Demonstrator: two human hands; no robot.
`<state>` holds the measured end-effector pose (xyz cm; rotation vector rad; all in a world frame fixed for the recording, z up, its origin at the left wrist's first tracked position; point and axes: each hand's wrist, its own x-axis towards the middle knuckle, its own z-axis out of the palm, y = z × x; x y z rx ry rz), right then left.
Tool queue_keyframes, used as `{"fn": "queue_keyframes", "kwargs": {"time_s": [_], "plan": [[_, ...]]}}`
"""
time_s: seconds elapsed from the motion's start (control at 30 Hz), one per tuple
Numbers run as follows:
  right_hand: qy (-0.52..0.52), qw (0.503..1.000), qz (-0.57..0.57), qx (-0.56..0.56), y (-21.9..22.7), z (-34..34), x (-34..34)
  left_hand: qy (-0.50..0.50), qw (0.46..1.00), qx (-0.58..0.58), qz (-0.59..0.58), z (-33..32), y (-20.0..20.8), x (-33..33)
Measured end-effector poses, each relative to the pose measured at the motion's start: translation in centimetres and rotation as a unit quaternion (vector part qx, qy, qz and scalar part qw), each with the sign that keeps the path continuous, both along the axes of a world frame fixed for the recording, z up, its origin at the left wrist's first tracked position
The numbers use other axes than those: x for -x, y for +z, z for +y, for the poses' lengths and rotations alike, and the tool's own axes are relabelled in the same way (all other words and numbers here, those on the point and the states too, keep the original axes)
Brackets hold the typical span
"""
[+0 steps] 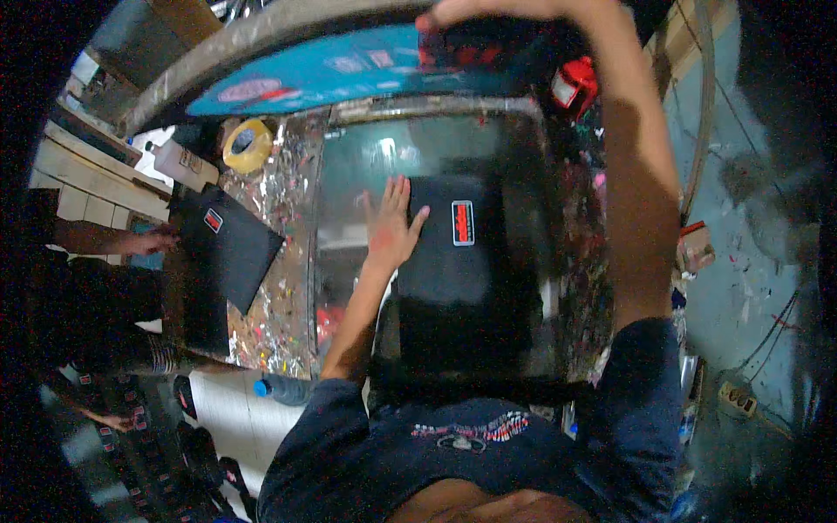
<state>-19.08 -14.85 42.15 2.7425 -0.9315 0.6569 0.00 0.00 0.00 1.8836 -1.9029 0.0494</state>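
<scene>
My left hand (391, 228) lies with its fingers stretched out, across the left edge of a black sheet (462, 301) on a glass plate (349, 161). A small red and white print (463, 223) shows on this sheet. Up at the top edge, my right hand (475, 10) grips the rim of a printing screen (323, 77), partly cut off by the picture. The screen has blue mesh, red smears and a worn frame, and stands tilted up beyond the glass. What the fingers on the rim's hidden side do does not show.
At left, a person's hand (155, 241) is by another printed black sheet (228, 253). A tape roll (248, 146), a plastic bottle (185, 166) and a red container (574, 85) stand around the paint-stained table (277, 336). More printed black pieces (113, 444) lie lower left; a power strip (738, 399) is right.
</scene>
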Motion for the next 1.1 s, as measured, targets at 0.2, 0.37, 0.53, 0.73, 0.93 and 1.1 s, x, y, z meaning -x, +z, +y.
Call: {"fn": "queue_keyframes", "kwargs": {"time_s": [0.2, 0.37, 0.53, 0.73, 0.93, 1.1], "plan": [[0.000, 0.999, 0.029, -0.027, 0.3, -0.4, -1.7, -0.006, 0.992, 0.093, -0.086, 1.5, 1.4, 0.4], [0.029, 0.996, -0.085, 0.020, -1.6, -3.5, -0.6, 0.113, 0.987, 0.088, 0.077, 7.8, 4.4, -9.2], [0.015, 1.000, 0.006, 0.004, -1.2, -3.8, -1.1, 0.372, 0.928, 0.017, -0.026, 17.2, 10.8, -28.8], [-0.041, 0.999, 0.019, -0.017, -0.8, -0.8, -1.4, 0.212, 0.967, 0.139, -0.032, 10.1, 13.1, -17.9], [0.002, 1.000, 0.011, -0.017, -0.2, -0.6, -2.2, -0.389, 0.899, 0.152, 0.133, -3.3, 8.5, 15.7], [0.014, 0.999, 0.011, -0.031, 0.2, -1.1, -1.5, -0.478, 0.865, 0.077, 0.134, -7.2, 5.6, 29.5]]}}
